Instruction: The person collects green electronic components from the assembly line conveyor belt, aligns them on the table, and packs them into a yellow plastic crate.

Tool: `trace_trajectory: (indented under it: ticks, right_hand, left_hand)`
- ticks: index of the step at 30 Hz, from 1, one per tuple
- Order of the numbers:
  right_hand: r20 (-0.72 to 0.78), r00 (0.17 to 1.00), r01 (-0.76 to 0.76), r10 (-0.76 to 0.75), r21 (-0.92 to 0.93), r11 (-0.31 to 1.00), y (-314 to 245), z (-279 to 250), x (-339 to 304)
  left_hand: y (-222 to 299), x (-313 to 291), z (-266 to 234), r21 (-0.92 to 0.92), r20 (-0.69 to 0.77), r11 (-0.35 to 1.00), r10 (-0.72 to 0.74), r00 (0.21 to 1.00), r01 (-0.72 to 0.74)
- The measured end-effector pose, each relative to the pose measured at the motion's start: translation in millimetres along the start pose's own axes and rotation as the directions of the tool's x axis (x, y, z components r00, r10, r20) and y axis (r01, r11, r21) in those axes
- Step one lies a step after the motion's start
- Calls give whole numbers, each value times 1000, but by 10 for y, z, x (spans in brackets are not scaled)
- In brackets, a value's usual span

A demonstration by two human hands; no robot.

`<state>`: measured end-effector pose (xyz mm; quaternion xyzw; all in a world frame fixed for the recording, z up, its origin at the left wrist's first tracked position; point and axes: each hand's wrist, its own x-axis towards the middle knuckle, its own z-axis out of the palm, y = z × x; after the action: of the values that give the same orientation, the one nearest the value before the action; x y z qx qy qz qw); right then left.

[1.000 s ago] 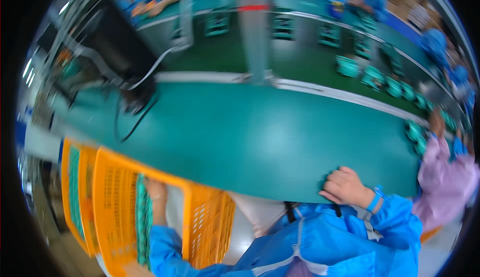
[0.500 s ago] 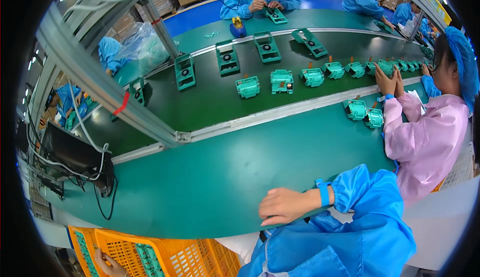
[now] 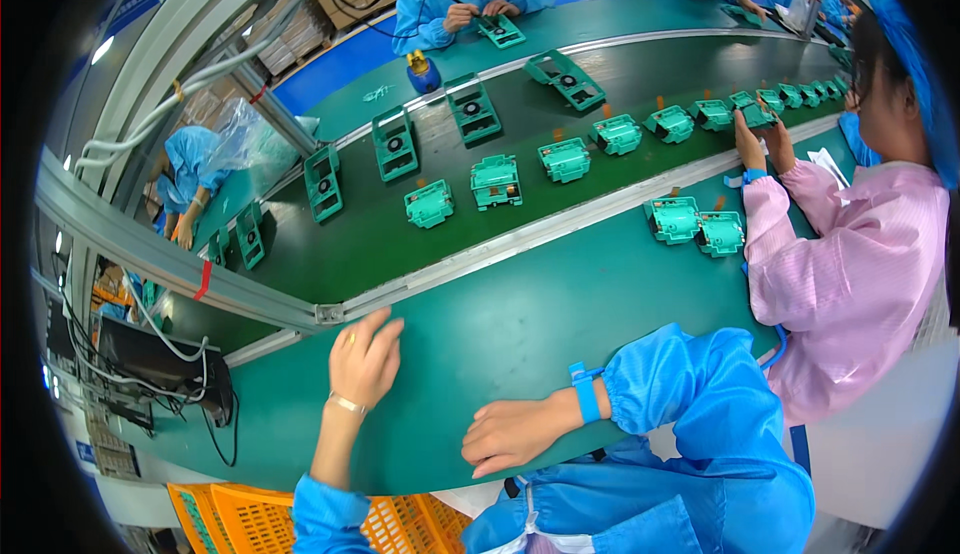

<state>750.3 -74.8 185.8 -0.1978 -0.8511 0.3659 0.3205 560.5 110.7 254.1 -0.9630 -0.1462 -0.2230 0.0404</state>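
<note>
Nearest boxy green plastic part (image 3: 429,206) on dark green belt (image 3: 370,244), past silver metal rail (image 3: 500,245), bare left hand (image 3: 365,359) near rail, grip half spread, holding nothing, right hand (image 3: 515,434) by near edge of green worktop (image 3: 560,324), can't tell its grip, room between hands

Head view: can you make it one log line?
left hand: over green bench, nothing seen held | right hand: on green bench | co-worker's hands: holding green part | orange crates: beside green bench

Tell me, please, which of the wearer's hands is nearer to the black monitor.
Left. The left hand is over the green bench, right of the black monitor; the right hand is farther right, by the bench's near edge.
</note>
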Motion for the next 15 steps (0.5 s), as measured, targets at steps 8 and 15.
trace_trajectory:
  ticks: [8,15]
  right_hand:
    - [-80,995,-54,57,38,998,43,6,44]
    - [-233,949,-222,212,-19,975,103,-138,72]
  left_hand:
    - [-350,214,872,-422,46,797,-458,888,433]
    - [-361,192,922,-518,99,754,-417,903,405]
